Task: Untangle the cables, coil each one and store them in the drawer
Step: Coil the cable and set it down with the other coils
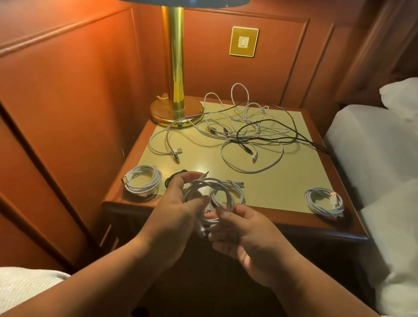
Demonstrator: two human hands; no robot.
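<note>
Bedside table (289, 216), left hand (180, 209) and right hand (244, 236) curled, gripping white cable coil (213, 189)

A brass lamp (173, 75) with a pale shade stands at the back left corner of the wooden nightstand (334, 229). A gold switch plate (243, 41) sits on the panelled wall (51, 71) behind. A white-sheeted bed (408, 169) lies just beside the nightstand's right edge.
</note>
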